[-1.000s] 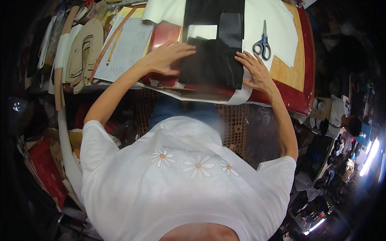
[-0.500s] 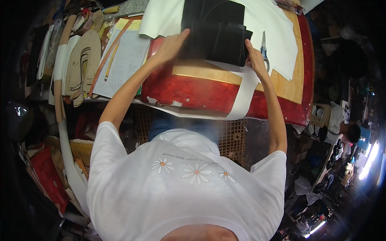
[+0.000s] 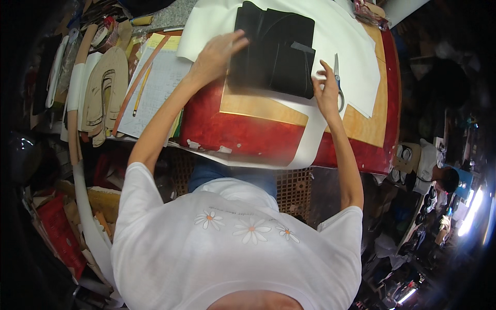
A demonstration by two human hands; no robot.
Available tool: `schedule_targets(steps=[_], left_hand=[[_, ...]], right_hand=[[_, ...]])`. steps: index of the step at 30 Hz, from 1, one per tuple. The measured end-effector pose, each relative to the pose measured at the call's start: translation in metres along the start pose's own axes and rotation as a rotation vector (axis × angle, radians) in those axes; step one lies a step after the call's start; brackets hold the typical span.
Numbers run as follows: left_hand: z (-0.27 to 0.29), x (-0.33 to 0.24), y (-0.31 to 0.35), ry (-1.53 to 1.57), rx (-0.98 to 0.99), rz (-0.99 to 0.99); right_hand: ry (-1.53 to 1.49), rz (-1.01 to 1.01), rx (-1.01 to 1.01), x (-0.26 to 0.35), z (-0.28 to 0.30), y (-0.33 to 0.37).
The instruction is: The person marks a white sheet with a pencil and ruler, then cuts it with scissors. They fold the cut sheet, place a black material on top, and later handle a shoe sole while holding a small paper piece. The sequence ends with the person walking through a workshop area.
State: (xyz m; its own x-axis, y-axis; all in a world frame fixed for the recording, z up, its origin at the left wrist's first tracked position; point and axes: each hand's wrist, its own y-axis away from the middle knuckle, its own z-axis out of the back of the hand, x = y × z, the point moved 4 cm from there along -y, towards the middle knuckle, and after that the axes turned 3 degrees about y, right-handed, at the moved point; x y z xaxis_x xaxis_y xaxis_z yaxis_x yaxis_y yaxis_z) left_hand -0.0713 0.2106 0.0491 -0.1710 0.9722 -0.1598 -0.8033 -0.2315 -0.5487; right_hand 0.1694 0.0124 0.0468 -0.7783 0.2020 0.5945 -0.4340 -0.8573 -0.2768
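Observation:
Black sheet pieces (image 3: 279, 57) with thin pale outlines drawn on them lie in a layered pile on a large white sheet (image 3: 212, 26). My left hand (image 3: 217, 54) is at the pile's left edge, its fingers spread and holding nothing. Close to the right edge is my right hand (image 3: 325, 90), fingers apart, with a small gap to the black pieces. Blue-handled scissors (image 3: 338, 85) lie beside that hand on the white sheet, blades pointing away from me. Whether the left fingertips touch the black material I cannot tell.
The table has a red border (image 3: 243, 129) around a wood-coloured panel. Written sheets (image 3: 147, 103) with a yellow pencil (image 3: 142, 90) lie at the left, beside beige curved pattern pieces (image 3: 106, 93). A white strip (image 3: 310, 134) hangs toward the near edge. Far right, another person (image 3: 434, 173) is visible.
Both hands have let go of the black pieces; the fingers have lifted and spread. The pile lies slightly nearer to me in the picture, along with the whole table.

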Motion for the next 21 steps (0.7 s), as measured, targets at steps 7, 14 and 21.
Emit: schedule_targets(steps=[7, 14, 21], left_hand=[[-0.011, 0.025, -0.001, 0.162, 0.345, -0.123], [-0.034, 0.07, -0.024, 0.607, 0.244, 0.277], [-0.078, 0.11, -0.068, 0.55, 0.326, 0.925]], right_hand=[[0.421, 0.325, 0.367, 0.012, 0.013, -0.025], [-0.225, -0.095, 0.411, -0.018, 0.008, -0.104], [-0.245, -0.187, -0.275, -0.039, -0.062, -0.169]])
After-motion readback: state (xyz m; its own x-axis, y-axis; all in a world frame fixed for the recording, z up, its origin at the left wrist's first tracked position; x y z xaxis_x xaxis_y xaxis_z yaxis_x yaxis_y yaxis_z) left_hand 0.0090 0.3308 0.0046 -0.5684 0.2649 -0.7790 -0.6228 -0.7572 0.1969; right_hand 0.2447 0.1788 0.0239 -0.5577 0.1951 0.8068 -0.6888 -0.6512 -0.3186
